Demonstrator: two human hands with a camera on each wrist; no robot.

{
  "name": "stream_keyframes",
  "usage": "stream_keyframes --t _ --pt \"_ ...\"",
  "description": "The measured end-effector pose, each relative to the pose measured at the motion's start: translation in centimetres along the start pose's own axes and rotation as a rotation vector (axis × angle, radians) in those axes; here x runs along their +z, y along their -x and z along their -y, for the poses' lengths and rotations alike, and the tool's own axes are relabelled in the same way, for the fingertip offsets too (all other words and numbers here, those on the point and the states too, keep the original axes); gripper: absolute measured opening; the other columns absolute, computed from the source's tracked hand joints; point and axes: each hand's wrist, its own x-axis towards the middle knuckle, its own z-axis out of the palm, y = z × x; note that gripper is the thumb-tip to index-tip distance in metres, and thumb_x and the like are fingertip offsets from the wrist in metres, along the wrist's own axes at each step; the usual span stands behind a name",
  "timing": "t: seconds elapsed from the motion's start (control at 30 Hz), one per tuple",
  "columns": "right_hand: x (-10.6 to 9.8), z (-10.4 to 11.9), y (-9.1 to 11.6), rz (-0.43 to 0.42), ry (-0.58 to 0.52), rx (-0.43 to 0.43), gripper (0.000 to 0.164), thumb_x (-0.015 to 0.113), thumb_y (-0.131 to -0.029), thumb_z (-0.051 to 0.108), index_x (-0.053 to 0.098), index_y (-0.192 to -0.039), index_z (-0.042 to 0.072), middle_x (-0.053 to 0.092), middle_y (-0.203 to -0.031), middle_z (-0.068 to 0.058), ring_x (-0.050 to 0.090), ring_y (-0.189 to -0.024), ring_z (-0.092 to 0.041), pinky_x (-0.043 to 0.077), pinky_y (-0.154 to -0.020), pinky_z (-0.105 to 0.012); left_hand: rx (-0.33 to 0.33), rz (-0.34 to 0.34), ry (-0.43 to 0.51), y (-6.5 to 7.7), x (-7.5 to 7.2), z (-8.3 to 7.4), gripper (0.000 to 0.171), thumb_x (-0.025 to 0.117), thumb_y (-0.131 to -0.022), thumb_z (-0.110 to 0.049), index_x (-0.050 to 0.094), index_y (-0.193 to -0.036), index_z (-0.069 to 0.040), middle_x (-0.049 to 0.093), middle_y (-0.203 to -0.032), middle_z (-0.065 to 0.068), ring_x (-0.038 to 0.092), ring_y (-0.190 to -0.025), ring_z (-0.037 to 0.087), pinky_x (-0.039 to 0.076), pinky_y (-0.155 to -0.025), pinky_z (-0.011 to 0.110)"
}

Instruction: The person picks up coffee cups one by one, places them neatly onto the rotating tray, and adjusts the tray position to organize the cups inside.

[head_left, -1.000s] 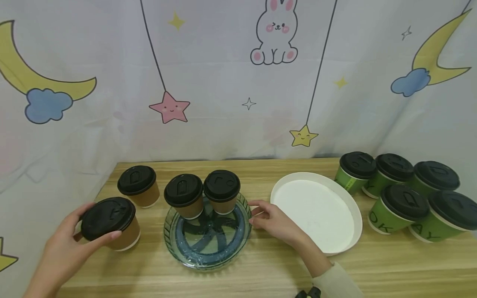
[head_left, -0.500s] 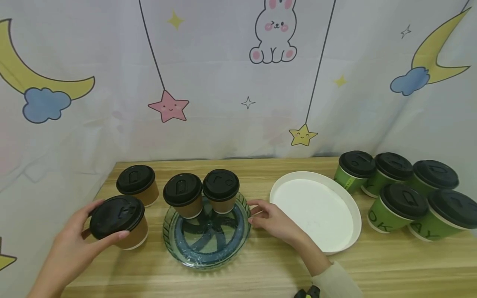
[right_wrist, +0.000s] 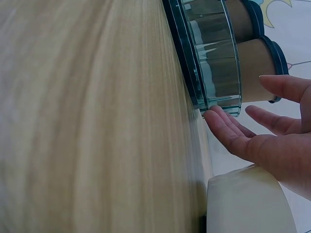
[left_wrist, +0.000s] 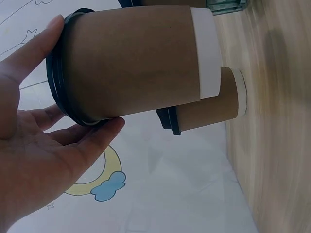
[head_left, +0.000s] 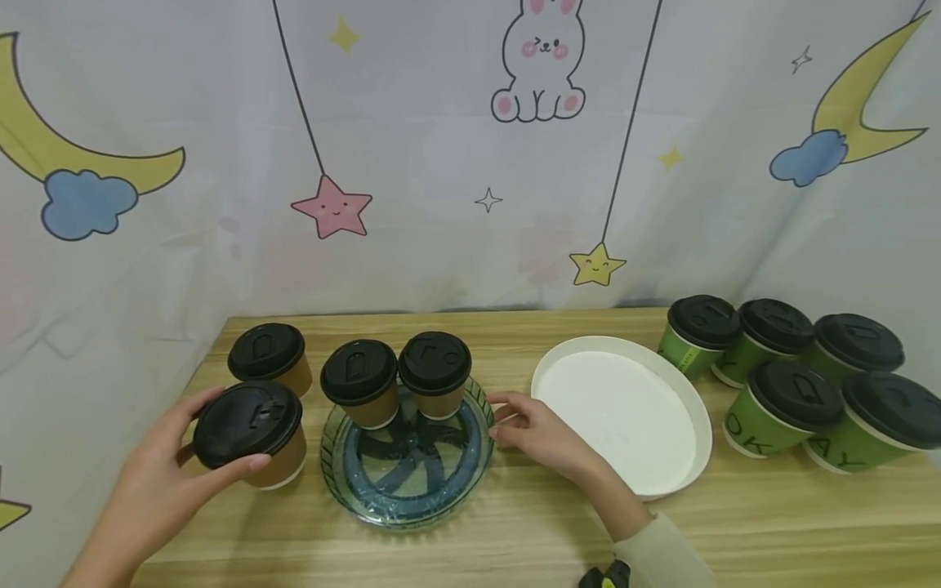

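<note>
My left hand (head_left: 158,482) grips a brown paper coffee cup (head_left: 285,459) by its black lid, thumb on one side and fingers on the other. In the left wrist view that coffee cup (left_wrist: 136,60) hangs above the table, its white base off the wood. Two more brown cups, a left one (head_left: 375,408) and a right one (head_left: 441,402), stand in the back half of a greenish glass dish (head_left: 408,513). At the dish's right rim, my right hand (head_left: 540,437) rests its fingertips against the glass (right_wrist: 218,63), fingers loosely bent.
Another brown cup (head_left: 294,376) stands behind the held one. Right of my right hand lies a round white tray (head_left: 625,416). Several green lidded cups (head_left: 764,420) are grouped at the table's right end. A patterned curtain (head_left: 441,269) hangs behind the table.
My left hand has carried the coffee cup a little to the right, nearer the glass dish. My right hand has stayed at the dish's rim.
</note>
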Motion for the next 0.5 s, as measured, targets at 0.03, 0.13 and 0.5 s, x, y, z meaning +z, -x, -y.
stream_keyframes --t 0.03,0.13,0.5 --pt "0.0 0.0 0.0 0.001 0.003 0.0 0.05 0.058 -0.088 0.011 0.041 -0.133 -0.002 0.049 -0.116 -0.023 0.058 -0.096 -0.028 0.05 -0.079 -0.037 0.006 0.002 0.003 0.0 0.0 -0.2 0.09 0.078 -0.072 -0.029 0.027 -0.142 -0.007 0.032 -0.137 0.025 0.029 -0.123 0.042 0.039 -0.087 0.052" --pt "0.0 -0.1 -0.1 0.0 0.006 0.002 0.05 0.058 -0.088 0.011 0.041 -0.133 -0.002 0.049 -0.116 -0.023 0.057 -0.096 -0.027 0.05 -0.079 -0.036 0.011 0.014 0.006 0.0 0.1 -0.7 0.09 0.078 -0.072 -0.029 0.027 -0.142 -0.007 0.032 -0.137 0.025 0.029 -0.123 0.044 0.039 -0.086 0.055" --pt "0.0 -0.2 -0.1 -0.003 0.022 0.006 0.049 0.058 -0.088 0.012 0.042 -0.133 -0.001 0.05 -0.115 -0.021 0.057 -0.096 -0.024 0.05 -0.079 -0.037 0.043 0.006 0.017 0.1 1.0 -2.0 0.089 0.081 -0.069 -0.025 0.03 -0.14 -0.006 0.033 -0.136 0.025 0.033 -0.119 0.044 0.037 -0.081 0.063"
